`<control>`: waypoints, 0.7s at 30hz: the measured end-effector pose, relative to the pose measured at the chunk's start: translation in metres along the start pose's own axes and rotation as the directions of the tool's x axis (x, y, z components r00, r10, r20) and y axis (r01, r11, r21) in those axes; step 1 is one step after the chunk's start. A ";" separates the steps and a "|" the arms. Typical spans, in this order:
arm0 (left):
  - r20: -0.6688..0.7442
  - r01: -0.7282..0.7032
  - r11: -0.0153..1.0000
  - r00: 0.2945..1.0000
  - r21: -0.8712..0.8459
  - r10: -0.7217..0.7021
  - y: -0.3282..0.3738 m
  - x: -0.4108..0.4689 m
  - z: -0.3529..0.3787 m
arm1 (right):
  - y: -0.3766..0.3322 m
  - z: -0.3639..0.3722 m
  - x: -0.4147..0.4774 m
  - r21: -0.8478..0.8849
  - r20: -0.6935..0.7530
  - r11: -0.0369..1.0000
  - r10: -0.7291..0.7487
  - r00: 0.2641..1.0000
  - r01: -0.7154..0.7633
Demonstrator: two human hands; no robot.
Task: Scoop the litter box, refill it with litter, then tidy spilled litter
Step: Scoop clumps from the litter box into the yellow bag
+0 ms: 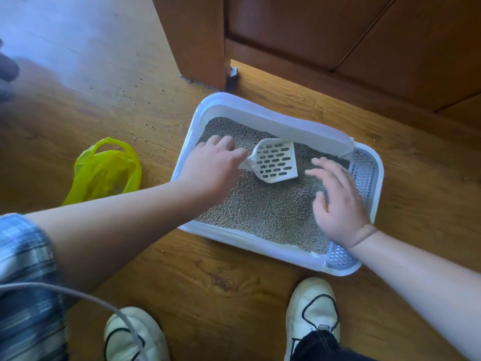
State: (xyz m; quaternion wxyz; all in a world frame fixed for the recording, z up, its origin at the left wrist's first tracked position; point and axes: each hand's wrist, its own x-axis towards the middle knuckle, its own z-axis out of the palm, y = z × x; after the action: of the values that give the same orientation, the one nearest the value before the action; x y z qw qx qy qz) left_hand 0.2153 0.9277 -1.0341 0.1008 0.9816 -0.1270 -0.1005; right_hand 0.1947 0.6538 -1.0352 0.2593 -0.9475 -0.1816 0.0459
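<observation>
The wooden floor (234, 269) runs under everything, with a brown door (338, 35) behind. The white litter box (247, 242) sits on the floor just in front of the door, filled with grey litter (273, 209) nearly to the low near rim. A yellow bag (104, 173) lies slumped on the floor to its left, apart from the box.

The person's left hand (213, 165) has its fingers curled round the handle of the slotted scoop (276, 161), which is tilted over the middle of the litter and looks empty. The right hand (338, 204) is spread, fingers straight, holding nothing; I can't tell if it touches the litter or hovers above it. Loose grains (151, 123) already dot the floor beyond the bag.

From where I stand, the worry is more spilling. The litter is high, so a quick dig could flick grains over the rim. The bag's mouth sags, and any load must cross bare floor to reach it. The right hand also sits close to the scoop's path.
</observation>
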 end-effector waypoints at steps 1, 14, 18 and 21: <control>0.006 0.017 0.999 1.000 -0.032 -0.017 -0.001 0.000 0.000 | -0.006 0.002 0.004 0.034 0.005 0.999 -0.009 1.000 0.008; 0.310 0.393 0.769 0.913 -0.505 -0.263 0.044 -0.025 -0.019 | -0.083 0.016 0.033 0.475 0.835 -0.078 0.354 0.421 -0.877; 0.345 0.411 0.698 0.906 -0.586 -0.244 0.051 -0.027 -0.033 | -0.095 0.012 0.043 0.541 0.829 -0.244 0.316 0.462 -0.805; 0.342 0.298 0.772 0.933 -0.561 -0.111 0.049 -0.039 -0.042 | -0.104 0.010 0.041 0.549 0.832 -0.299 0.284 0.476 -0.781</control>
State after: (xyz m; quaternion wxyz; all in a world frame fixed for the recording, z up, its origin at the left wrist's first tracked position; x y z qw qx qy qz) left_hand 0.1765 0.8993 -0.9766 0.3772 0.8799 0.0070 -0.2889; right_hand 0.1977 0.7570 -0.9909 0.7057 -0.4399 0.3287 0.4477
